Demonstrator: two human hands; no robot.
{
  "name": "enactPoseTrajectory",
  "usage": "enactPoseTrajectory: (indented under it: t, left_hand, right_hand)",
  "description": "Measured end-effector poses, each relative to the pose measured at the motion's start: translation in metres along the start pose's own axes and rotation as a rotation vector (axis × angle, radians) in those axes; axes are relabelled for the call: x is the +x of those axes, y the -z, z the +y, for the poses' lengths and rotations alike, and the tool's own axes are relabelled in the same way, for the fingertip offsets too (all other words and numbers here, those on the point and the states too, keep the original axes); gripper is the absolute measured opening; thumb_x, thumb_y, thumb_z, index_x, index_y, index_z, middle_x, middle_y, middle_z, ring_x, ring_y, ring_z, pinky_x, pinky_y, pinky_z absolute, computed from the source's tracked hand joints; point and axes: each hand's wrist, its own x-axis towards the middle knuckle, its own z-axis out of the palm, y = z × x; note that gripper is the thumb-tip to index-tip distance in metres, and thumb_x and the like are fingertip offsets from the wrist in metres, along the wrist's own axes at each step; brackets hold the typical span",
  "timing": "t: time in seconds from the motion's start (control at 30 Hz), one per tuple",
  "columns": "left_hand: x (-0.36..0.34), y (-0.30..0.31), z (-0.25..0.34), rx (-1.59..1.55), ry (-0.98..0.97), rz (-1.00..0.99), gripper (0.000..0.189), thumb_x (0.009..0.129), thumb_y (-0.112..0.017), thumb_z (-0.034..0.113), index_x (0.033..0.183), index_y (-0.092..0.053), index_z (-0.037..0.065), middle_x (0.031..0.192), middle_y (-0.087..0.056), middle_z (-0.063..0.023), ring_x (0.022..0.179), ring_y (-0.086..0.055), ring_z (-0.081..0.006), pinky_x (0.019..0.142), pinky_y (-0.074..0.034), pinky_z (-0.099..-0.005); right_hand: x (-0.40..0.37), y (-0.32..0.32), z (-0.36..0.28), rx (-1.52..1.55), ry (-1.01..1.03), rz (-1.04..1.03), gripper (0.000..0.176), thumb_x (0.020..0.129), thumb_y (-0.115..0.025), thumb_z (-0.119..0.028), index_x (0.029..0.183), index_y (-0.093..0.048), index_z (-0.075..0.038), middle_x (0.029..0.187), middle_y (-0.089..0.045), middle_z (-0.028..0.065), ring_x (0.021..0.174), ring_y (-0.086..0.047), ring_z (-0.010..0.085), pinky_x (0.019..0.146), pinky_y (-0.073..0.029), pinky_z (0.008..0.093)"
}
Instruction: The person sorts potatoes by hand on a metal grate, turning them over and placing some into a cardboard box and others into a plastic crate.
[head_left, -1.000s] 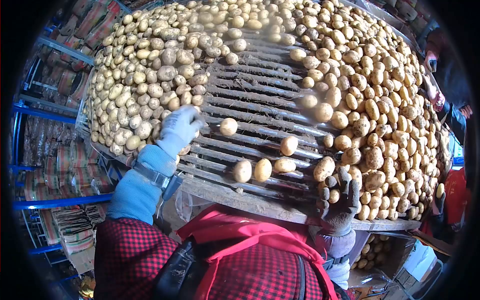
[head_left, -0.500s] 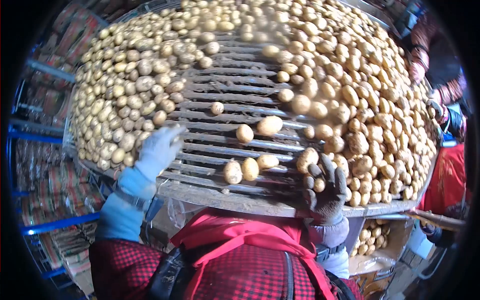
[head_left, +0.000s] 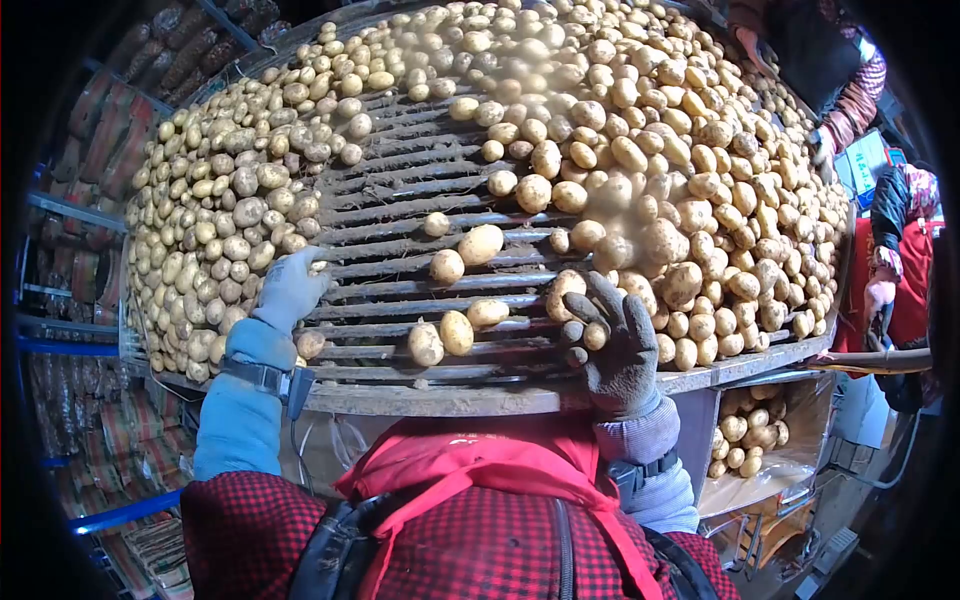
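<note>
My left hand in a pale grey glove (head_left: pixel 291 290), at eight o'clock on the dirty metal slatted table (head_left: pixel 375 402), has its fingers partly curled beside the left heap of dusty yellow potatoes (head_left: pixel 232 215); I cannot tell whether it grips one. My right hand in a dark grey glove (head_left: pixel 620 345), near five o'clock, is open, fingers spread and slightly bent, with a small round yellow potato (head_left: pixel 595 335) among them; I cannot tell whether it is gripped. Three loose oval potatoes (head_left: pixel 457 333) lie together at six o'clock. The larger right heap (head_left: pixel 700 215) spreads around three o'clock.
</note>
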Motion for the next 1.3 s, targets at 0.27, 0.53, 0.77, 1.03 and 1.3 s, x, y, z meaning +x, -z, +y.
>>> enactPoseTrajectory:
  t: [0.27,0.53,0.77,1.03,1.3]
  left_hand:
    - [-0.043,0.004,0.132,-0.522,-0.648,0.015,0.029,0.095,-0.074,0.016,0.122,-0.073,0.007,0.111,-0.073,-0.0085,0.1,-0.069,-0.0183,0.089,-0.055,-0.0343]
    - [-0.017,0.003,0.201,-0.529,-0.804,-0.132,0.052,0.098,-0.071,0.024,0.146,-0.059,0.01,0.142,-0.062,-0.0174,0.123,-0.064,-0.0264,0.098,-0.055,-0.038]
    - [0.059,-0.025,0.156,0.204,-0.792,-0.059,0.042,0.093,-0.071,0.019,0.134,-0.067,0.021,0.132,-0.064,-0.0191,0.122,-0.061,-0.0383,0.109,-0.047,-0.0471]
    - [0.052,-0.032,0.24,-0.09,-1.008,0.104,0.041,0.085,-0.074,0.03,0.122,-0.069,0.011,0.095,-0.074,-0.0165,0.085,-0.072,-0.0378,0.077,-0.057,-0.0477]
    - [0.045,-0.075,0.306,0.296,-0.825,-0.155,0.048,0.089,-0.073,0.045,0.122,-0.064,0.012,0.112,-0.07,-0.0134,0.106,-0.07,-0.0344,0.088,-0.056,-0.0497]
  right_hand:
    - [0.008,-0.009,-0.02,0.449,-0.481,-0.035,0.064,0.11,-0.041,-0.052,0.163,-0.032,-0.018,0.153,-0.051,0.0155,0.121,-0.065,0.0277,0.088,-0.057,0.0364]
    - [0.009,-0.006,-0.017,0.591,-0.439,0.051,0.058,0.108,-0.054,-0.044,0.156,-0.043,-0.013,0.144,-0.06,0.0145,0.116,-0.068,0.0273,0.07,-0.061,0.0248]
    - [0.008,-0.014,-0.025,0.529,-0.418,0.256,0.054,0.108,-0.051,-0.05,0.144,-0.056,-0.01,0.133,-0.067,0.0126,0.11,-0.07,0.0285,0.068,-0.06,0.027]
    - [0.005,-0.015,-0.013,0.23,-0.25,0.317,0.057,0.108,-0.047,-0.053,0.144,-0.055,-0.009,0.134,-0.065,0.0146,0.114,-0.068,0.0308,0.079,-0.058,0.0349]
    - [0.002,-0.004,-0.001,0.19,-0.191,0.312,0.054,0.111,-0.046,-0.037,0.156,-0.039,-0.008,0.14,-0.061,0.0172,0.117,-0.066,0.0286,0.086,-0.058,0.0338]
